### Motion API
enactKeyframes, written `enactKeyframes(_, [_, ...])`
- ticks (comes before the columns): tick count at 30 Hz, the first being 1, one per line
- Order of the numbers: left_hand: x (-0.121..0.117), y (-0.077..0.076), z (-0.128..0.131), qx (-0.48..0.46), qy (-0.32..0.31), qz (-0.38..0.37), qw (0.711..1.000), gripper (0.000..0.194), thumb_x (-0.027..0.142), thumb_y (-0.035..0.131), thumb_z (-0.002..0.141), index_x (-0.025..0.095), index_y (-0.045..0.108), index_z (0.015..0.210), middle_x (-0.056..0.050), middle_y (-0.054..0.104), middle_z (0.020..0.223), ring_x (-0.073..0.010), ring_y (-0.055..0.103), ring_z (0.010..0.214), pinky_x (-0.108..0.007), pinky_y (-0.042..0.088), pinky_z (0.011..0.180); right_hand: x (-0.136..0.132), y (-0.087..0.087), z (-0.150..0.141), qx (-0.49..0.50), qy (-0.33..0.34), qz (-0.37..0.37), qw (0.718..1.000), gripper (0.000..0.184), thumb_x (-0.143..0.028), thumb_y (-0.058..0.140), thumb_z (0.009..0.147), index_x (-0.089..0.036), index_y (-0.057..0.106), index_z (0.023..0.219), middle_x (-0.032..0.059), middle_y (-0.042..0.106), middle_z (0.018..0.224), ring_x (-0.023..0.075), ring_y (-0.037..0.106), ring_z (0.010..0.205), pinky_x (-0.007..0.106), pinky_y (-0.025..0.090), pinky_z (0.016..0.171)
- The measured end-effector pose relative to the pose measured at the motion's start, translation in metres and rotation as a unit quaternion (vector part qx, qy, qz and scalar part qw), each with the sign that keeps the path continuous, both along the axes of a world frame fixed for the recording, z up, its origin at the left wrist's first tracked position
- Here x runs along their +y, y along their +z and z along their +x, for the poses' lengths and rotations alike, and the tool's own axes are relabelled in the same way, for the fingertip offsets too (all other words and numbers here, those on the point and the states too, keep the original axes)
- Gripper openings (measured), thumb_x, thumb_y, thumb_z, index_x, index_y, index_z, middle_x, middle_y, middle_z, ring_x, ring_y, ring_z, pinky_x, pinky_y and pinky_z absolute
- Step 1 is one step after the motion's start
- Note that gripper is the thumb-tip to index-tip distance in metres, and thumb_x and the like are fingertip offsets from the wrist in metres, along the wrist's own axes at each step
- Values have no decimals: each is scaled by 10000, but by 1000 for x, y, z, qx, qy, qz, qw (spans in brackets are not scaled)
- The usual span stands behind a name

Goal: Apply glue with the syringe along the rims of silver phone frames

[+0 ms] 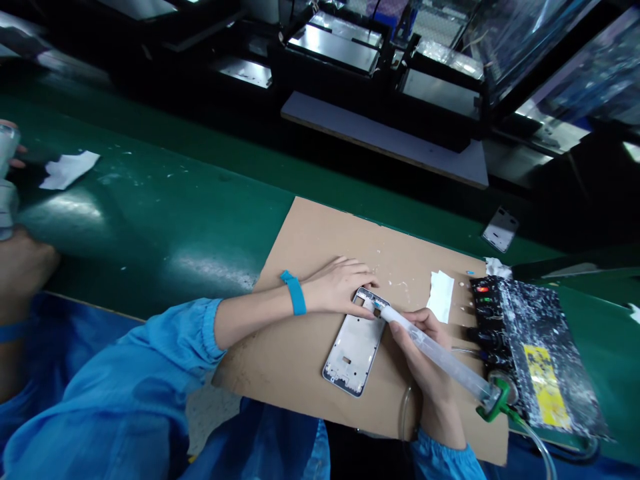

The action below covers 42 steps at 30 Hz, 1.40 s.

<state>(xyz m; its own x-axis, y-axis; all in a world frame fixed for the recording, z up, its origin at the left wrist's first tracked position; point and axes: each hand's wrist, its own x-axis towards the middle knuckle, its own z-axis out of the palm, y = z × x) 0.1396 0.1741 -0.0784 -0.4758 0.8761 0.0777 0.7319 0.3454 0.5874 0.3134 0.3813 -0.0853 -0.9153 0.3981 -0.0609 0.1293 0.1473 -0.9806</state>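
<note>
A white phone mid-frame (354, 347) lies flat on a brown cardboard sheet (295, 267), its inner cutouts showing. My left hand (340, 287) grips the frame's far end with the fingertips. My right hand (417, 340) is closed around a clear plastic dispensing syringe (440, 353). The syringe's tip sits at the frame's top corner, and the contact point is partly hidden by my fingers. A green fitting (493, 400) caps its rear end, with a clear air hose (537, 443) running off from it. A blue wristband (296, 292) circles my left wrist.
A folded white wipe (440, 297) lies on the cardboard beside a splattered black dispenser controller (530, 340). A co-worker's hand (20, 267) holds a white item at the left of the green workbench (150, 207). A flat phone part (500, 230) lies beyond the cardboard.
</note>
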Motion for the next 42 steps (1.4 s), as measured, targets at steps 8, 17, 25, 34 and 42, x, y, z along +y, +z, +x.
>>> enactKeyframes(8, [-1, 3, 0, 2, -2, -6, 1000, 588, 693, 895, 904, 261, 730, 1267, -42, 776, 1195, -281, 711, 1138, -410, 491, 1005, 1, -2, 2, -4, 2, -12, 1000, 395, -567, 944, 897, -260, 709, 980, 38, 772, 857, 211, 686, 700, 328, 561, 634])
enactKeyframes(17, [0, 2, 0, -1, -1, 0, 1000, 578, 685, 907, 896, 264, 731, 1250, -48, 781, 1190, -287, 712, 1130, -415, 494, 1002, 0, -5, 1, 0, -3, -27, 1000, 413, -575, 969, 876, -268, 713, 979, 47, 779, 855, 229, 706, 696, 349, 573, 621])
enactKeyframes(25, [0, 4, 0, -4, -1, 0, 1000, 560, 686, 882, 927, 261, 730, 1258, -55, 784, 1206, -289, 709, 1142, -415, 487, 1003, 0, -3, 1, 1, 2, -14, 1000, 374, -571, 953, 886, -284, 729, 972, 61, 791, 848, 234, 699, 680, 363, 579, 597])
enactKeyframes(34, [0, 5, 0, -3, -1, -3, 1000, 575, 666, 920, 899, 255, 731, 1253, -48, 788, 1208, -285, 713, 1133, -413, 483, 1003, 0, -3, 2, 0, 3, -17, 1000, 394, -589, 955, 885, -284, 724, 978, 48, 784, 861, 213, 689, 679, 342, 571, 608])
enactKeyframes(42, [-1, 5, 1, -4, -1, -2, 1000, 563, 652, 926, 901, 253, 729, 1247, -51, 786, 1222, -288, 714, 1147, -408, 483, 996, 0, -2, 1, -17, 0, -57, 998, 457, -587, 992, 851, -243, 716, 973, 49, 787, 853, 195, 690, 687, 311, 555, 630])
